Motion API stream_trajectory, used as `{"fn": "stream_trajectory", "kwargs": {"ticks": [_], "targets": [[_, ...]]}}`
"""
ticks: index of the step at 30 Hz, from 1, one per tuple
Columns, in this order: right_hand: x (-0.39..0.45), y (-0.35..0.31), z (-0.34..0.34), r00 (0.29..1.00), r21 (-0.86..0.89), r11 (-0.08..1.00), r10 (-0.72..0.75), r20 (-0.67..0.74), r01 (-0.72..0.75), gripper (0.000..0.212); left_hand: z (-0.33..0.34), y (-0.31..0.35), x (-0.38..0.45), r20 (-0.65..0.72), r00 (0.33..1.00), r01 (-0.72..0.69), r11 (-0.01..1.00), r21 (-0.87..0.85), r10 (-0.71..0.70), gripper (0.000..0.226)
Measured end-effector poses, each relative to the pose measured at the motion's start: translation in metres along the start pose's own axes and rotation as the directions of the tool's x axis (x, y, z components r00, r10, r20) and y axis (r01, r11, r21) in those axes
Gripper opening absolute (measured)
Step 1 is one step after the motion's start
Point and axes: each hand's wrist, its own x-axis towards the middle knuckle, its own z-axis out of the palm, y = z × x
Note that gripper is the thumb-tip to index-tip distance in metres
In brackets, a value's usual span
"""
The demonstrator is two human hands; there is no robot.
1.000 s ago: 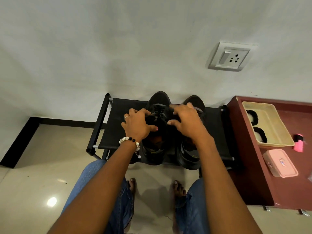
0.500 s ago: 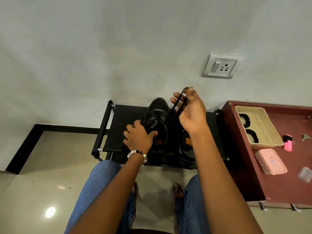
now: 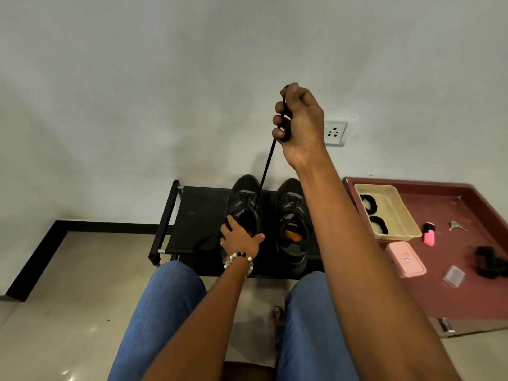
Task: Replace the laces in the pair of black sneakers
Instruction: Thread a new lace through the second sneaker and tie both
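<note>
Early stage: right hand clenched on black lace pulled taut from left sneaker, left hand gripping its collar; right sneaker looks untouched.

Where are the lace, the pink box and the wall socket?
lace (image 3: pixel 266 171), head view, on its taut middle stretch.
pink box (image 3: pixel 405 259), head view, on its lid.
wall socket (image 3: pixel 334 132), head view, on its white faceplate.

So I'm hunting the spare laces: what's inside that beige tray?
Inside the beige rectangular plastic tray lie two black coiled bundles, possibly laces. Nothing visibly covers them.
</note>
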Motion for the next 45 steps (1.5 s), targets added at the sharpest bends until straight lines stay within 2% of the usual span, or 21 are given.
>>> {"fn": "stream_trajectory", "kwargs": {"ticks": [8,13,15,20,25,29,32,34,36,38,40,42,45], "targets": [[-0.005,-0.022,0.021,1.000,-0.055,0.998,0.011,0.009,-0.010,0.022,0.003,0.016,0.007,0.047,0.992,0.110,0.985,0.131,-0.117,0.090],[-0.006,-0.026,0.024,0.999,-0.022,0.999,-0.034,-0.005,0.034,0.024,0.008,0.016,0.010,0.040,0.993,0.103,0.977,0.185,-0.113,0.084],[-0.008,-0.022,0.021,0.999,-0.020,0.999,-0.045,0.031,0.046,0.022,0.007,0.015,0.012,0.039,0.993,0.101,0.977,0.189,-0.110,0.085],[-0.009,-0.021,0.019,0.996,-0.117,0.993,-0.023,0.092,0.034,0.021,0.009,0.009,0.014,0.044,0.996,0.070,0.980,0.186,-0.079,0.086],[-0.001,-0.033,0.025,0.999,-0.043,0.998,-0.043,0.016,0.044,0.025,0.011,0.007,0.017,0.034,0.997,0.051,0.958,0.282,-0.064,0.081],[0.002,-0.031,0.020,0.996,0.002,0.996,-0.084,0.021,0.084,0.022,0.011,0.010,0.018,0.041,0.996,0.067,0.965,0.255,-0.080,0.081],[0.002,-0.028,0.011,0.990,-0.144,0.981,-0.120,0.073,0.129,0.020,0.007,0.010,0.017,0.065,0.995,0.065,0.973,0.220,-0.081,0.087],[0.003,-0.023,0.002,0.988,-0.376,0.914,-0.134,0.082,0.155,0.021,0.003,0.006,0.018,0.079,0.995,0.049,0.979,0.200,-0.066,0.094],[0.004,-0.011,-0.010,0.987,-0.610,0.776,-0.144,0.075,0.160,0.023,0.000,0.002,0.022,0.091,0.995,0.031,0.976,0.215,-0.052,0.100],[0.003,0.007,-0.023,0.991,-0.753,0.644,-0.100,0.093,0.136,0.024,-0.005,-0.002,0.033,0.087,0.995,0.035,0.977,0.208,-0.054,0.096],[0.001,0.029,-0.034,0.991,-0.836,0.542,0.033,0.126,0.089,0.025,-0.012,-0.005,0.044,0.055,0.998,0.029,0.991,0.134,-0.037,0.078],[-0.004,0.052,-0.043,0.974,-0.893,0.449,0.182,0.131,0.036,0.027,-0.020,-0.008,0.052,-0.035,0.999,-0.012,1.000,0.017,0.013,0.051],[-0.006,0.088,-0.052,0.960,-0.901,0.433,0.261,0.099,-0.025,0.023,-0.037,-0.011,0.064,-0.160,0.982,-0.108,0.993,-0.039,0.100,0.026]]}}
